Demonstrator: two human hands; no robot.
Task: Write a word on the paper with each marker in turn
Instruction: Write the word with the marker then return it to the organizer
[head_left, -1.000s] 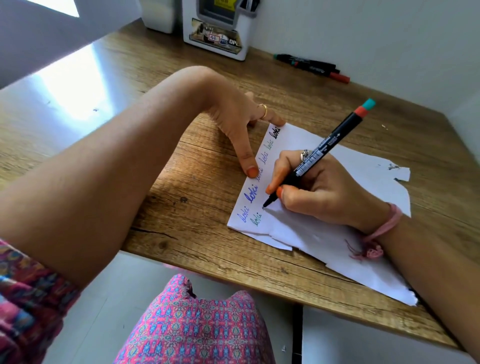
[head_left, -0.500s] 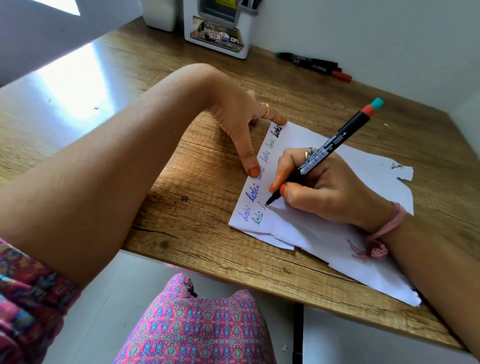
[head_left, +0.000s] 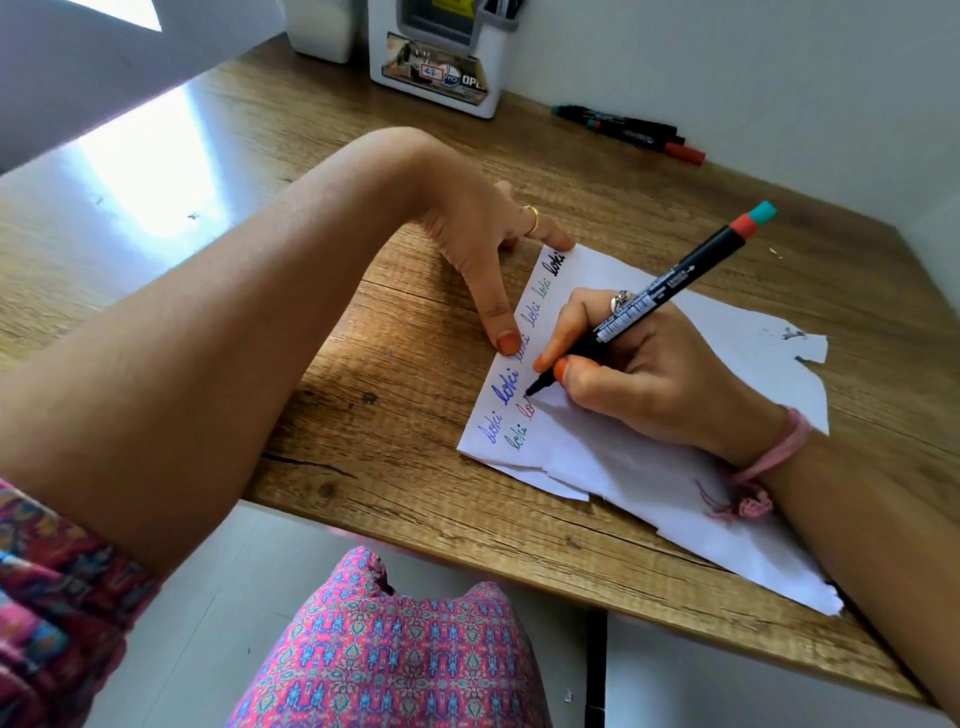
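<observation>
A torn white sheet of paper (head_left: 613, 457) lies on the wooden desk (head_left: 405, 395), with the same handwritten word repeated along its left edge in blue, green and black. My right hand (head_left: 639, 374) grips a black marker (head_left: 660, 296) with a red and teal end; its tip touches the paper beside fresh red letters in a second row. My left hand (head_left: 483, 249) presses fingertips on the paper's left edge, fingers spread, holding it down.
Several capped markers (head_left: 628, 132) lie at the back by the wall. A white desk organiser (head_left: 441, 67) and a white container (head_left: 322, 26) stand at the back edge. The desk's front edge is near my lap.
The marker tip has crept along the second row, and red letters have appeared after the green word. My left hand stays pressed on the paper.
</observation>
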